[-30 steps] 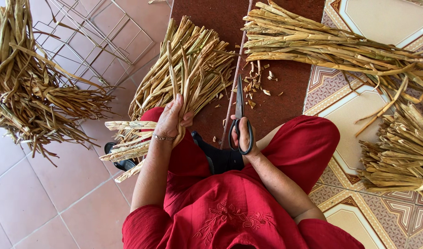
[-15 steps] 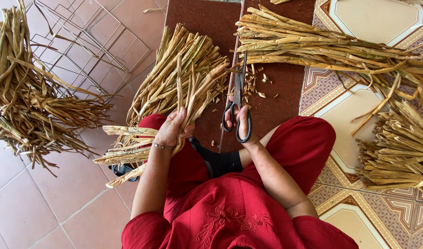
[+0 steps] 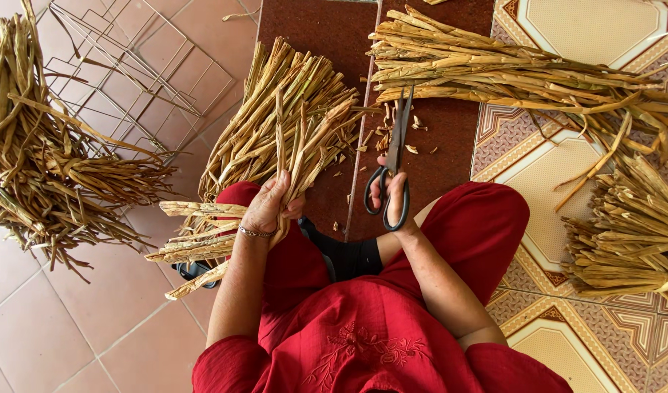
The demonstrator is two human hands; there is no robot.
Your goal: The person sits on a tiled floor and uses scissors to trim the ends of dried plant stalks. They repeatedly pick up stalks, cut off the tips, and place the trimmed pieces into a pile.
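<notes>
My left hand grips a few dried yellow plant stalks, held upright over a bigger heap of the same stalks. A thin bracelet sits on that wrist. My right hand holds black-handled scissors, fingers through the loops, blades shut and pointing away from me. The scissor tips lie close to a long bundle of stalks lying across a dark brown mat. Small cut stalk bits litter the mat near the blades. I sit in red clothes, knees apart.
A tangled stalk pile lies at the left on terracotta tiles, beside a wire frame. Another stalk bundle rests at the right on patterned tiles. Short cut stalks lie by my left knee.
My right hand has lifted the scissors further from me, toward the long bundle. My left hand has raised its stalks slightly.
</notes>
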